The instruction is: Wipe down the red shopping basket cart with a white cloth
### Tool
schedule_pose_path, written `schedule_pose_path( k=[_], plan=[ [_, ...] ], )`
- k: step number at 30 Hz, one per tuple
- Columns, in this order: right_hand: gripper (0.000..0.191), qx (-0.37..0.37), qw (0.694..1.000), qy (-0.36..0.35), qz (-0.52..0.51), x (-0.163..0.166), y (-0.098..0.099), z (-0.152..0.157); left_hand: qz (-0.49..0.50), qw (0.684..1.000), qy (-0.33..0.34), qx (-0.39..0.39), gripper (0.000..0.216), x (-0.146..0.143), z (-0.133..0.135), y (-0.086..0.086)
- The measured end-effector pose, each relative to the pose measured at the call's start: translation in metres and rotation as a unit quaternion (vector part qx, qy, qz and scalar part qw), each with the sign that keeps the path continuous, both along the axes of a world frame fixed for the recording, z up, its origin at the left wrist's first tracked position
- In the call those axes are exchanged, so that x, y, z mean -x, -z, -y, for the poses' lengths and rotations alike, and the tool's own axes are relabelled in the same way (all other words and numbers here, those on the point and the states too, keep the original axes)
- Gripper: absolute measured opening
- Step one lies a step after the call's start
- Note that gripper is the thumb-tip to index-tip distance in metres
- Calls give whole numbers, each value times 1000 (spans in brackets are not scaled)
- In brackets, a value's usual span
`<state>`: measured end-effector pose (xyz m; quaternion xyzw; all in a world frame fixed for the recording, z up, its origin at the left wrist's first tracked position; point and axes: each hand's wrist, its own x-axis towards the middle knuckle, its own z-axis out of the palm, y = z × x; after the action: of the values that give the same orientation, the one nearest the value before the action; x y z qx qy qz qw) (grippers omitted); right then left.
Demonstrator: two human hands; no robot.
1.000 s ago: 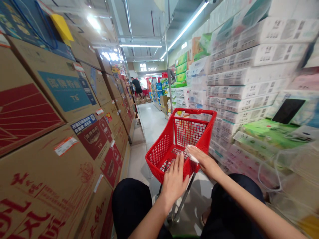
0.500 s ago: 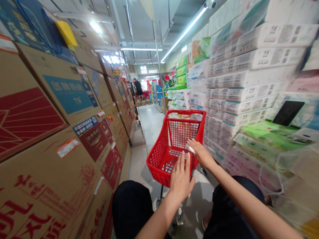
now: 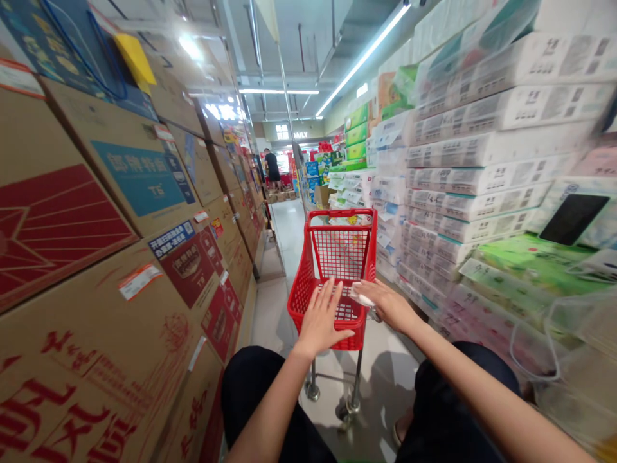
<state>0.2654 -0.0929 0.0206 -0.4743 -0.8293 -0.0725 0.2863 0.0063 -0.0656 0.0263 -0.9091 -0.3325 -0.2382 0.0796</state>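
Observation:
In front of my knees stands a small red plastic shopping cart (image 3: 299, 292) with a latticed basket on metal legs and castor wheels. My left hand (image 3: 319, 326) is open over its near rim, fingers spread and thumb out; I cannot tell whether the palm touches the rim. My right hand (image 3: 389, 305) is at the cart's near right side, its fingers closed around a crumpled white tissue (image 3: 362, 294). That tissue sits against or just above the basket's right edge. The cart's handle bar (image 3: 341, 213) is on the far side.
Stacked cardboard cartons (image 3: 120, 308) wall the left side. On the right rise packs of tissue paper (image 3: 448, 180), with a dark phone (image 3: 573, 219) resting on green packs (image 3: 520, 257). Pale floor (image 3: 272, 308) runs down the aisle, where a person (image 3: 272, 167) stands far off.
The cart has swung round and its top has shifted left. My left hand has moved left along the near rim, and my right hand, with the tissue, has moved slightly left.

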Motion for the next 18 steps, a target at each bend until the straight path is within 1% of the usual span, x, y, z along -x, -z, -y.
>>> schedule_pose_path(
  k=[2, 3, 5, 9, 12, 14, 16, 18],
  plan=[
    [66, -5, 1000, 20, -10, -6, 4, -8, -14, 999, -35, -7, 120, 16, -17, 2],
    [66, -10, 1000, 25, -16, -6, 7, -9, -20, 999, -40, -7, 120, 22, -23, 3],
    [64, -22, 999, 30, -24, -3, 14, -7, -31, 999, -30, 0, 115, 26, -30, 6],
    [65, -34, 999, 39, -10, 19, 25, 17, -30, 999, -6, 30, 103, 16, -30, 12],
    [72, -45, 997, 55, 9, 39, 29, 35, -21, 999, 3, 42, 101, 7, -27, 14],
    [78, -53, 996, 64, 13, 47, 31, 41, -17, 999, 11, 42, 101, 5, -26, 15],
    [81, -59, 997, 58, 12, 47, 32, 44, -17, 999, 17, 43, 100, 3, -25, 16],
    [80, -61, 997, 42, 0, 37, 31, 45, -18, 999, 18, 45, 99, 1, -23, 16]
  ],
)
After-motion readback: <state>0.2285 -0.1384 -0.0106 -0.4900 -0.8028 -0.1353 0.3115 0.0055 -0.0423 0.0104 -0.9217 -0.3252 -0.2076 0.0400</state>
